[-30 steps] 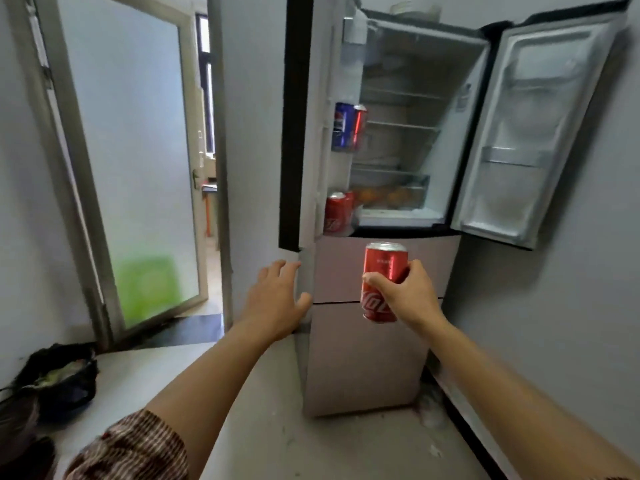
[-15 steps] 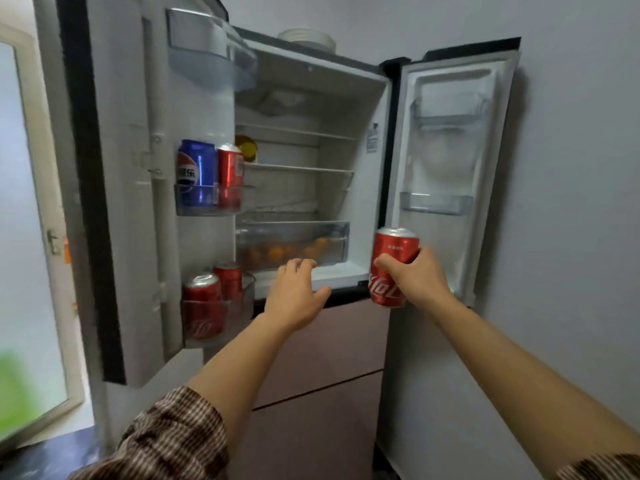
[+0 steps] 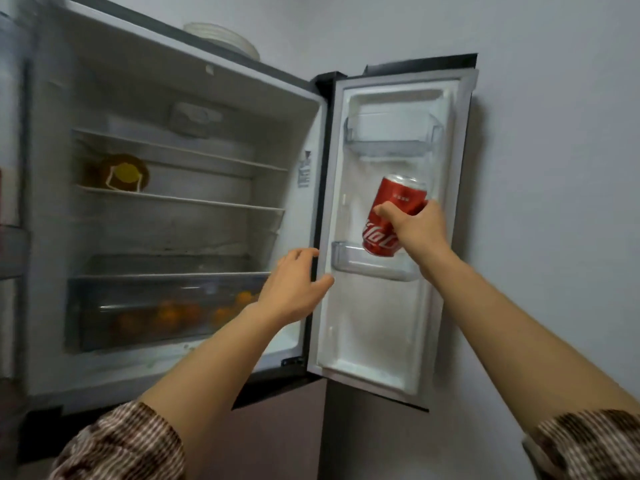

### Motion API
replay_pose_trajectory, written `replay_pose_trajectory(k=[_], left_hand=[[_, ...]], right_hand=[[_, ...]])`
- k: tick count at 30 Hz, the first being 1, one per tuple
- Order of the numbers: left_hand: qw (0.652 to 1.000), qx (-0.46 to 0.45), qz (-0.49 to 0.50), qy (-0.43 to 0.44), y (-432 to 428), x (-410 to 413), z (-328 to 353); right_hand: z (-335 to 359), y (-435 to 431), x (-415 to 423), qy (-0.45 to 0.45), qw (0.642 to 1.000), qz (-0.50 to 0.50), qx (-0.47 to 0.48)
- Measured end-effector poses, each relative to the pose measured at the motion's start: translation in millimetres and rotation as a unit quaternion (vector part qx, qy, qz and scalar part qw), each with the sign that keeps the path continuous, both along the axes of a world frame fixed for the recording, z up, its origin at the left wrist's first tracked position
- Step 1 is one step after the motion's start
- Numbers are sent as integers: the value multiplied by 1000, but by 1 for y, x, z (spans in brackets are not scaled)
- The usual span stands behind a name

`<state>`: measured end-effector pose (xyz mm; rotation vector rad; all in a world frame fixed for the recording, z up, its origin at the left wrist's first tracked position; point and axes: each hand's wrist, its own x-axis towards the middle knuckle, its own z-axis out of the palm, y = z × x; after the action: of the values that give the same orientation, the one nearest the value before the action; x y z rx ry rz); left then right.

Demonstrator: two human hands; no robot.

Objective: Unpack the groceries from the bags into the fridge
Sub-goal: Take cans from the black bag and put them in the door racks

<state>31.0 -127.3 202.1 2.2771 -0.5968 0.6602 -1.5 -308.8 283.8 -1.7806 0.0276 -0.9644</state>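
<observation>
My right hand (image 3: 420, 230) grips a red cola can (image 3: 393, 211), tilted, in front of the fridge's open right door (image 3: 374, 327). The can's base hangs just above the door's lower clear bin (image 3: 374, 266). An upper door bin (image 3: 391, 133) holds nothing. My left hand (image 3: 294, 285) is open, fingers relaxed, beside the inner edge of that door at the fridge opening. Inside the fridge, a round brown and yellow item (image 3: 121, 173) sits on a glass shelf, and oranges (image 3: 180, 311) lie in the clear bottom drawer (image 3: 104, 306).
White plates (image 3: 225, 38) sit on top of the fridge. A grey wall (image 3: 554, 168) lies right behind the open right door. The pink lower fridge front (image 3: 277, 438) is below my arms. The left door's edge (image 3: 10, 202) shows at the far left.
I have come closer and turned right toward the right door. My right hand lifted the can up and right to the door's lower bin. My left hand moved right to the door edge.
</observation>
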Motion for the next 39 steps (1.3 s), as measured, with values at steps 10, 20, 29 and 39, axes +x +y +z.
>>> replay_pose_trajectory(k=[10, 20, 29, 39], left_hand=[[990, -134, -6, -52, -83, 85, 8], [979, -192, 17, -60, -91, 96, 4], [984, -172, 16, -52, -89, 90, 10], [992, -44, 101, -58, -33, 73, 10]], right_hand=[[32, -49, 106, 90, 991, 20, -97], [11, -53, 134, 185, 962, 127, -157], [15, -56, 128, 198, 956, 119, -183], [14, -24, 98, -73, 950, -20, -303]])
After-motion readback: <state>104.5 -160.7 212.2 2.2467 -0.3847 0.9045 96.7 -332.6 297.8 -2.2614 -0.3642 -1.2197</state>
